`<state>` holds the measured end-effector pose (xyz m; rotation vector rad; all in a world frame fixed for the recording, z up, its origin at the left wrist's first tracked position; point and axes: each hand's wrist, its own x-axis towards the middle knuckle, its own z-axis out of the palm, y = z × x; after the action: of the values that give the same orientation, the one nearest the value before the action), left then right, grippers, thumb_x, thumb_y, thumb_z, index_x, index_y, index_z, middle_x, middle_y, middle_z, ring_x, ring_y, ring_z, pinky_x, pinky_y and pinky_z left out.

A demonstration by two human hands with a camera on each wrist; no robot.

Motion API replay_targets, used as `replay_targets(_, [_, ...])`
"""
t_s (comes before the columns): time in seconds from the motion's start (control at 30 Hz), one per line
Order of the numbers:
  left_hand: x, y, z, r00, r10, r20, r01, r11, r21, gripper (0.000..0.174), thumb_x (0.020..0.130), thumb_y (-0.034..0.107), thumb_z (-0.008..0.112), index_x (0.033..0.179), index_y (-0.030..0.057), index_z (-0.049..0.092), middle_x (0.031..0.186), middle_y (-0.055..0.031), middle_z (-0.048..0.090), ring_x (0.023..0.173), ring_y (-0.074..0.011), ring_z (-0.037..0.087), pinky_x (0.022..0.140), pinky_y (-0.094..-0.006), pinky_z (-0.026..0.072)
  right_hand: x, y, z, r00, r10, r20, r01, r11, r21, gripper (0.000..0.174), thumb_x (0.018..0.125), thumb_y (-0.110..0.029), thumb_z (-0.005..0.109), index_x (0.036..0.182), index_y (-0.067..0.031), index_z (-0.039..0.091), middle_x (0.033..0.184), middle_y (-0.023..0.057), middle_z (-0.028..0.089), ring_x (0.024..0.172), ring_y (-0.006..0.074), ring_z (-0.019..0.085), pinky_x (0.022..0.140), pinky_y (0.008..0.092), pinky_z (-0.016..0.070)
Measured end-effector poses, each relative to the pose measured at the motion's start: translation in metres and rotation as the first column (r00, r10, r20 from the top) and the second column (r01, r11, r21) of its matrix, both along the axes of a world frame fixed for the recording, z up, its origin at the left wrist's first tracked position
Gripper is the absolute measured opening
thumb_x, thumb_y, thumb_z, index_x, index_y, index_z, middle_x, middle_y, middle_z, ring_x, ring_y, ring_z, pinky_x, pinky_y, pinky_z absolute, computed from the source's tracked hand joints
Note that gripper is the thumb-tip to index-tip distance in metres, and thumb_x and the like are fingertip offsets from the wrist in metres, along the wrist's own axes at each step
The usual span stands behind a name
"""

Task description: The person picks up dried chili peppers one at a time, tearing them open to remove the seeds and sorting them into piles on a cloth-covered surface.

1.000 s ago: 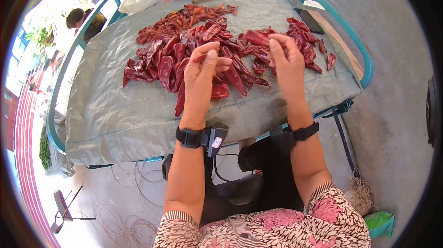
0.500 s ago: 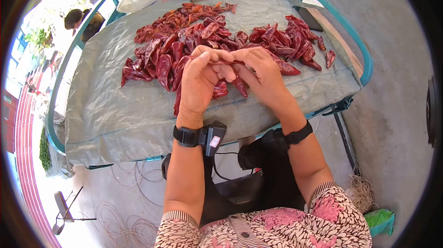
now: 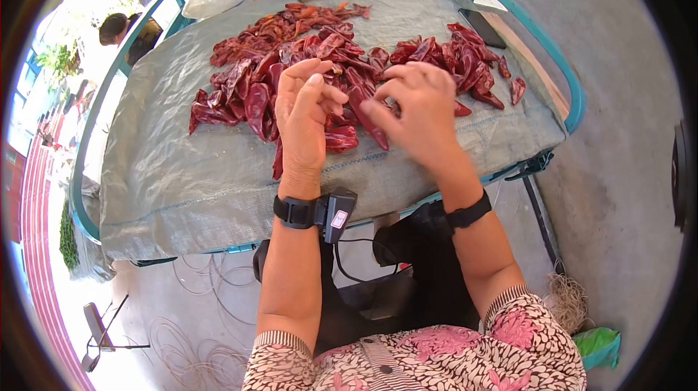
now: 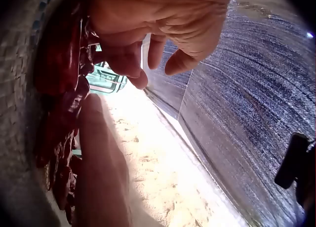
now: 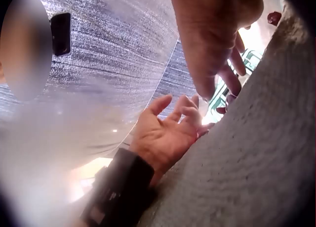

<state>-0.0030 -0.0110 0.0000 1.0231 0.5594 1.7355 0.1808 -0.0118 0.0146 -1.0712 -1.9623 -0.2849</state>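
Observation:
Dried red chili peppers [image 3: 256, 109] lie heaped on a woven sheet, right around both hands. In the head view my left hand [image 3: 302, 118] is raised over the heap's near edge, palm turned inward and fingers loosely bent. Nothing shows in its palm [image 5: 165, 138] in the right wrist view. To its right, my right hand [image 3: 422, 111] hovers palm down with spread, slightly bent fingers, blurred by motion. No pepper shows in its grasp. A long pepper [image 3: 367, 116] lies between the two hands, and dark peppers [image 4: 59, 64] stand close beside my left fingers in the left wrist view.
The grey woven sheet [image 3: 174, 194] covers a cart bed with teal rails [image 3: 571, 93]. A second group of peppers [image 3: 472, 64] lies to the right, near a phone [image 3: 482, 27]. Smaller orange-red peppers [image 3: 269, 31] sit behind. Another person [image 3: 138, 34] is beyond the left rail.
The right hand moved in from the right, met the left hand over the heap, and has now drawn apart from it. The left hand dropped slightly to the left with looser fingers.

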Motion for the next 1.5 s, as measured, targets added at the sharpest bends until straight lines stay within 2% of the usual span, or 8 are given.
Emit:
replay_targets(0.37, [0.006,-0.005,0.003,0.913,0.056,-0.404,-0.090,0.994,-0.066,0.021,0.103,0.011,0.057,0.121,0.0021,0.063,0.108,-0.0056,0.070,0.065,-0.0039,0.056,0.055,-0.0186,0.0436,-0.005,0.006,-0.009,0.945,0.141,-0.295,-0.237,0.917,-0.321,0.022,0.081,-0.022,0.077,0.100,-0.0132,0.072,0.097,0.0020,0.070,0.099,0.0246,0.063,0.095,0.0425,0.0409])
replay_targets(0.67, [0.006,-0.005,0.002,0.949,0.039,-0.312,-0.055,0.997,-0.044,0.017,0.103,0.011,0.056,0.115,0.0028,0.063,0.109,-0.0081,0.071,0.072,-0.0077,0.062,0.062,-0.0220,0.0502,0.041,0.037,-0.002,0.900,-0.217,-0.377,0.291,0.945,0.149,0.025,0.084,-0.024,0.075,0.107,-0.0150,0.072,0.099,0.0041,0.073,0.094,0.0237,0.065,0.094,0.0436,0.0390])
replay_targets(0.77, [0.005,-0.007,0.003,0.958,0.019,-0.285,-0.033,0.999,-0.042,0.017,0.103,0.012,0.056,0.116,0.0028,0.062,0.110,-0.0098,0.071,0.073,-0.0087,0.063,0.063,-0.0224,0.0505,0.028,0.024,-0.004,0.984,-0.020,-0.179,-0.019,0.977,-0.214,0.028,0.083,-0.025,0.075,0.109,-0.0148,0.072,0.099,0.0027,0.073,0.100,0.0240,0.062,0.102,0.0466,0.0355])
replay_targets(0.97, [0.005,-0.003,0.000,0.980,0.066,-0.187,-0.071,0.997,-0.018,0.015,0.103,0.010,0.055,0.114,0.0017,0.061,0.107,-0.0097,0.070,0.071,-0.0092,0.065,0.060,-0.0214,0.0510,0.003,0.016,-0.025,0.993,-0.087,0.083,0.098,0.986,-0.135,0.022,0.083,-0.022,0.073,0.105,-0.0162,0.074,0.089,0.0041,0.072,0.098,0.0239,0.062,0.111,0.0499,0.0282])
replay_targets(1.07, [0.003,-0.003,-0.001,0.970,0.080,-0.231,-0.086,0.996,-0.016,0.023,0.103,0.012,0.056,0.122,0.0013,0.059,0.112,-0.0118,0.069,0.074,-0.0093,0.064,0.063,-0.0221,0.0502,0.005,0.021,-0.017,0.984,-0.156,-0.082,0.150,0.986,-0.076,0.021,0.085,-0.019,0.072,0.105,-0.0142,0.073,0.088,0.0065,0.072,0.091,0.0264,0.063,0.106,0.0465,0.0369])
replay_targets(1.3, [0.007,-0.007,0.006,0.936,0.058,-0.346,-0.082,0.995,-0.054,0.028,0.102,0.011,0.058,0.129,0.0015,0.059,0.113,-0.0085,0.068,0.075,-0.0084,0.064,0.063,-0.0211,0.0498,0.001,0.000,0.006,0.675,0.174,-0.717,-0.524,0.797,-0.300,0.018,0.088,-0.008,0.068,0.105,-0.0041,0.070,0.090,0.0107,0.072,0.082,0.0218,0.067,0.076,0.0328,0.0506])
replay_targets(1.4, [0.006,-0.003,-0.001,0.940,0.043,-0.338,-0.061,0.997,-0.043,0.026,0.102,0.010,0.058,0.127,0.0023,0.061,0.114,-0.0088,0.068,0.075,-0.0087,0.064,0.063,-0.0211,0.0498,0.012,0.013,0.000,0.859,0.149,-0.489,-0.254,0.955,-0.155,0.020,0.089,-0.005,0.067,0.109,-0.0020,0.068,0.093,0.0117,0.072,0.080,0.0206,0.068,0.076,0.0307,0.0523])
replay_targets(1.5, [0.005,-0.003,-0.001,0.958,0.044,-0.282,-0.056,0.998,-0.036,0.024,0.102,0.010,0.058,0.125,0.0028,0.061,0.113,-0.0095,0.070,0.075,-0.0091,0.064,0.063,-0.0212,0.0498,0.018,0.022,-0.003,0.726,0.033,-0.687,-0.160,0.980,-0.122,0.024,0.088,-0.005,0.068,0.112,-0.0023,0.067,0.094,0.0113,0.072,0.079,0.0211,0.069,0.077,0.0323,0.0539])
